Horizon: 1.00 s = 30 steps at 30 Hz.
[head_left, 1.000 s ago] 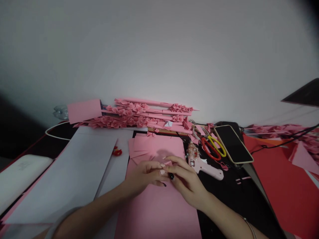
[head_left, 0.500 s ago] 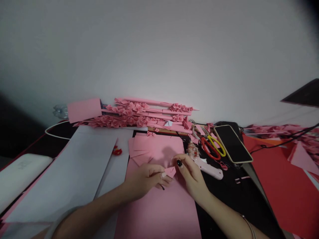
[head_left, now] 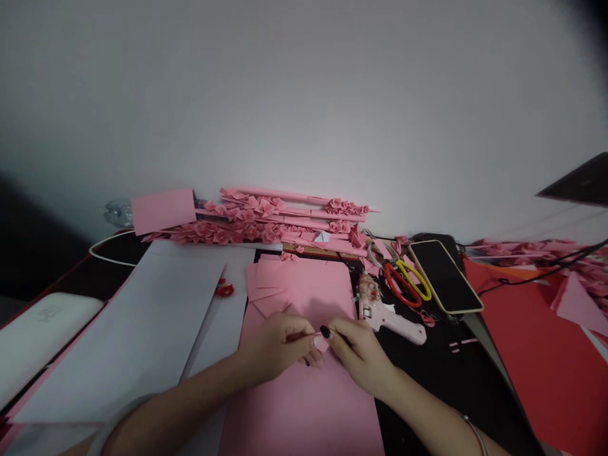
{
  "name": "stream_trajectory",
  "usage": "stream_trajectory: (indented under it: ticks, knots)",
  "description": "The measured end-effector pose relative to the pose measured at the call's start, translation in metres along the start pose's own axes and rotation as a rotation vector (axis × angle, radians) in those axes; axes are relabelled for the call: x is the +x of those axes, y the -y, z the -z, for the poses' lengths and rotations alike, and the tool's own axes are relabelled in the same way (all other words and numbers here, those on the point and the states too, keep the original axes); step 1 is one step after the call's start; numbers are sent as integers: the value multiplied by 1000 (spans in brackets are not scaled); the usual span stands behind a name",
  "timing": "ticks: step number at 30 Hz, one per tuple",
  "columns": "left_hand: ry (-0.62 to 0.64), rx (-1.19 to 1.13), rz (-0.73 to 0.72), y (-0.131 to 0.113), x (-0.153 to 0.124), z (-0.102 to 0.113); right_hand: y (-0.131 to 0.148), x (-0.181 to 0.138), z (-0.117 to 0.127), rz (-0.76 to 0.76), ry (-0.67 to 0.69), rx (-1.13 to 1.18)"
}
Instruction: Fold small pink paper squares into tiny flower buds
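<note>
My left hand (head_left: 278,345) and my right hand (head_left: 358,354) meet over a large pink paper sheet (head_left: 304,405) and pinch a small folded pink paper piece (head_left: 321,342) between their fingertips. Both hands have their fingers closed on it. Most of the piece is hidden by the fingers. A stack of small pink paper squares (head_left: 280,285) lies just beyond the hands.
A pink glue gun (head_left: 392,320) lies right of the hands, with red and yellow scissors (head_left: 406,278) and a phone (head_left: 444,273) beyond. Pink paper flower stems (head_left: 275,218) line the wall. White sheets (head_left: 137,329) lie left, red paper (head_left: 546,354) right.
My right hand lifted away toward the glue gun, then came back down to the left hand. Both hands now pinch the small pink piece together lower on the sheet.
</note>
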State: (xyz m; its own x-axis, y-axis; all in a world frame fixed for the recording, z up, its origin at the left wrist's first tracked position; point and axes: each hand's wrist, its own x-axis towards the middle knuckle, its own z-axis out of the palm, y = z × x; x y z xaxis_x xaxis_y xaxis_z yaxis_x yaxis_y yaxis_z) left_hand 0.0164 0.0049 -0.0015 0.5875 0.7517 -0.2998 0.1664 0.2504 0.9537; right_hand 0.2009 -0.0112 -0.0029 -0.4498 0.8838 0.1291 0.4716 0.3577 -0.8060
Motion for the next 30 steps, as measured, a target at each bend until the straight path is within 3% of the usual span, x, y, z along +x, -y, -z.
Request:
stream_trajectory:
  ticks: [20,24,30]
  knots:
    - [-2,147,-70,0,-2,2,3,-2,-2,44,-40,-28]
    - [32,20,-21,1,-1,0,5,-1,-2,39,-31,-12]
    - [-37,-36,-28,-1,0,0,3,-2,-2,-43,-88,58]
